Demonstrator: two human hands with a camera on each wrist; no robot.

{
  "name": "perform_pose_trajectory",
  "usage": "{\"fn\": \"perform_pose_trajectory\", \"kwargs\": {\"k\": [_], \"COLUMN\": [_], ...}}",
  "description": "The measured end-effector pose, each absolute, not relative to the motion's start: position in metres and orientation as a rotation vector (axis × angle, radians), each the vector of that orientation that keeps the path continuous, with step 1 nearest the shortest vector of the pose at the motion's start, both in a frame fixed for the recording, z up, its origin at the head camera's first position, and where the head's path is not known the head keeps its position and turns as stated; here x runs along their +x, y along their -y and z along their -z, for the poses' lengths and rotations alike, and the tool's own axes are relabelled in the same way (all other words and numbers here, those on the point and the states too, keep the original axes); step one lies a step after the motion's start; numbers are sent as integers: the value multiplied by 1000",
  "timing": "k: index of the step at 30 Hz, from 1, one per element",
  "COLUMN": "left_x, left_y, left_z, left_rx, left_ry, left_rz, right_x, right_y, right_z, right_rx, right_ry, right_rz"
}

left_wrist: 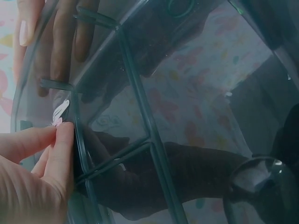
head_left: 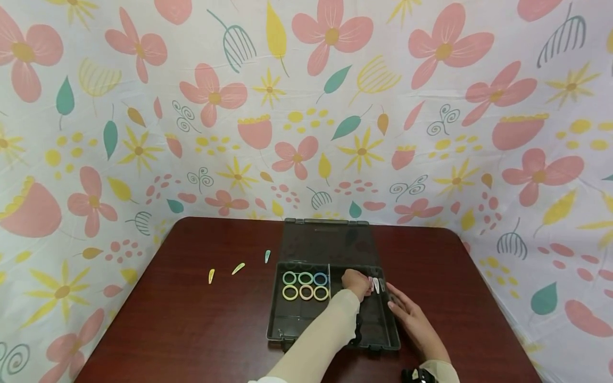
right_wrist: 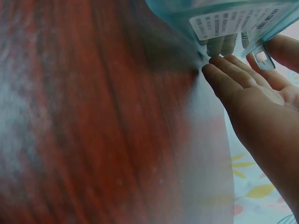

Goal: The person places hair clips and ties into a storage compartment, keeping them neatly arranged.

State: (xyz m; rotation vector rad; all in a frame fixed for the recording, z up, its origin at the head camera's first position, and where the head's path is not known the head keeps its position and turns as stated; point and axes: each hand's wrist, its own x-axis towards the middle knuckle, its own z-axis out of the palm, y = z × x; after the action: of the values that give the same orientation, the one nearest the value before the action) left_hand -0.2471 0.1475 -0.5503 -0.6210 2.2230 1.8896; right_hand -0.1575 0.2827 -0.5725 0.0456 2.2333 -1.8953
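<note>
A dark see-through organizer box [head_left: 306,322] lies on the table with its lid raised. My left hand [head_left: 354,282] reaches into its right half. There the thumb and a finger pinch a pink hair clip [left_wrist: 57,122], close beside a white hair clip [head_left: 375,285] lying near the right wall. My right hand [head_left: 416,322] is at the box's right side, its fairly straight fingers [right_wrist: 233,70] touching the outside below a barcode label [right_wrist: 233,21]. In the box's left half sit two rows of ring-shaped hair ties [head_left: 282,292], green, blue, yellow and pinkish.
On the brown table [head_left: 191,324], left of the box, lie a yellow hair clip [head_left: 211,276], a second yellow clip [head_left: 238,268] and a green clip [head_left: 267,256]. The raised lid [head_left: 328,242] stands at the back. A flowered cloth [head_left: 306,106] hangs behind the table.
</note>
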Motion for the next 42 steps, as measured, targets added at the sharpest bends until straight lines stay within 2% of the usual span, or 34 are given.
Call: {"fn": "perform_pose_trajectory", "kwargs": {"k": [10,20,31,42], "left_x": [-247,-255,-267,-292], "left_y": [-145,-127,-82,-15], "left_z": [548,530,489,469], "left_rx": [-615,-409,-100,-74], "left_ry": [-2225,-2085,-1960,-1961], "left_rz": [-1860,-1790,-1821,-1932], "right_x": [-156,-156,-158,-158], "right_y": [-281,-281,-283,-282], "right_z": [569,565,568,568], "right_rx": [26,56,37,9], "right_ry": [-2217,-2181,-2223,-2239], "right_rz": [1898,1901,1884,1858]}}
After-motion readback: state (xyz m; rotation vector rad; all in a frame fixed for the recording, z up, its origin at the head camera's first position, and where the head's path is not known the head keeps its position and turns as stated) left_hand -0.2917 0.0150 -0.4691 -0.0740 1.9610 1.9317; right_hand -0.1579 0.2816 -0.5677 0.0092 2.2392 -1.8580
